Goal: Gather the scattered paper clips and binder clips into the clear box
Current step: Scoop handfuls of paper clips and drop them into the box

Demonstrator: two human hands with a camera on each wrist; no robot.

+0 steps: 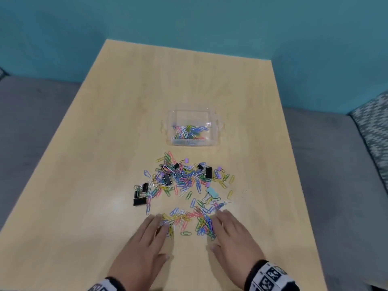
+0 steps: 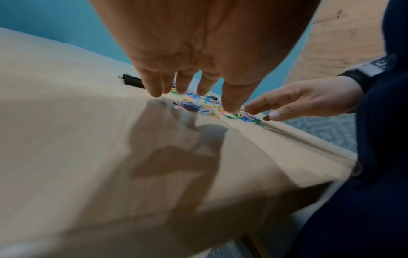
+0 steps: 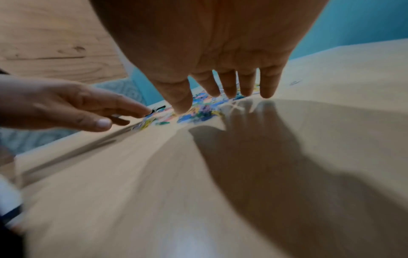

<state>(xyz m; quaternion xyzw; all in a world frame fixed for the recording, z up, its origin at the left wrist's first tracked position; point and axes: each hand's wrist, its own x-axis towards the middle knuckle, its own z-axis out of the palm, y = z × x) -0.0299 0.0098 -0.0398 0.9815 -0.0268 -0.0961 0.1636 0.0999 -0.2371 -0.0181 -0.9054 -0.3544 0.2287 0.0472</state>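
Table: flat hands flanking clips

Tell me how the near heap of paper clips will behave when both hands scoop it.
The paper clips lie loose and thin on the smooth table, so they likely slide easily. Some may tangle and lift together. A few will probably slip between the fingers.

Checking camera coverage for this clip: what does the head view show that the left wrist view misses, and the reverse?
Only the head view shows the clear box with paper clips already inside, and the light blue binder clip. Only the left wrist view shows the left hand from beneath, its fingers straight just above the table, plus the wooden floor. Both show the right hand, the pile of paper clips and black binder clips.
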